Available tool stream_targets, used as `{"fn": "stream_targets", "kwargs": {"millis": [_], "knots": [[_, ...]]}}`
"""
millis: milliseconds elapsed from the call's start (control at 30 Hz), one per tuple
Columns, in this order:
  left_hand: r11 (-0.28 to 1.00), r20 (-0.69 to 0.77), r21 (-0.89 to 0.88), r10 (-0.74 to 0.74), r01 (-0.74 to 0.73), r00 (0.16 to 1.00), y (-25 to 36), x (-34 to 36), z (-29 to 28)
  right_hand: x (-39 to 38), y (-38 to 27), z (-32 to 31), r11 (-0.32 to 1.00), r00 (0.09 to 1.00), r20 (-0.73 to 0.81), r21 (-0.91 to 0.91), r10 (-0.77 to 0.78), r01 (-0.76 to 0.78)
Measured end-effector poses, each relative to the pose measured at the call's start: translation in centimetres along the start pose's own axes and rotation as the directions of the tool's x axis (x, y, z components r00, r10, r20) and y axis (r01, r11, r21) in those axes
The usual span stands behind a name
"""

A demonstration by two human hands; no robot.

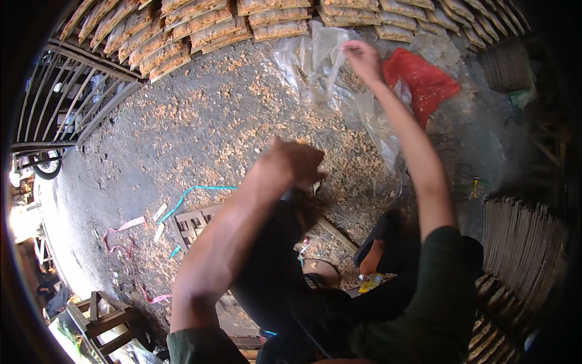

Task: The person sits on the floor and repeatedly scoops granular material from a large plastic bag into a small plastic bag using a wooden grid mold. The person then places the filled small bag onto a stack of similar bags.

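Brown crumbs (200, 142) litter the grey floor (136, 164), bordered by stacked packets (209, 31) and a slatted frame (110, 113). Clear plastic (327, 57) lies crumpled near the stacks, beside a red sheet (427, 82). The right hand (365, 62) is at the plastic; blur hides whether its fingers grip it. The left hand (294, 164), fingers bent above the floor, is too blurred to tell its grip. Glare washes out the floor's left edge.

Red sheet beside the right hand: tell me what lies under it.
Clear plastic sheeting shows near the edges of the red sheet, by the right hand. Whatever lies directly beneath the opaque red is covered and cannot be seen.
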State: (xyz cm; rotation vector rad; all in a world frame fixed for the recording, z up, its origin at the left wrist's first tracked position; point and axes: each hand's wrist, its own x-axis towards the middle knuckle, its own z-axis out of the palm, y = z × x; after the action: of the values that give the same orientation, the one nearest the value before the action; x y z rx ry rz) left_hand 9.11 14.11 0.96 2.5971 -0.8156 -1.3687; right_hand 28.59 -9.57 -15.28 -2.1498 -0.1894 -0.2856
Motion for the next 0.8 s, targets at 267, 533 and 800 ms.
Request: {"fn": "stream_targets", "kwargs": {"millis": [267,533,800], "knots": [[0.969,-0.937,0.039,0.12,-0.242,0.328,4.0,2.6,-1.7,-12.6,-18.0,-22.5,0.911,0.99,0.091,0.39,0.105,-0.133],[0.75,-0.755,-0.286,0.208,-0.597,0.622,12.0,3.2,-0.6,-22.5,-19.2,-27.1,0.87,0.978,0.028,0.452,0.205,-0.196],[0.692,-0.751,-0.285,0.269,-0.663,0.603,15.5,2.8,4.9,-25.4,-17.5,-27.0,0.883,0.956,0.189,0.375,0.225,-0.282]]}}
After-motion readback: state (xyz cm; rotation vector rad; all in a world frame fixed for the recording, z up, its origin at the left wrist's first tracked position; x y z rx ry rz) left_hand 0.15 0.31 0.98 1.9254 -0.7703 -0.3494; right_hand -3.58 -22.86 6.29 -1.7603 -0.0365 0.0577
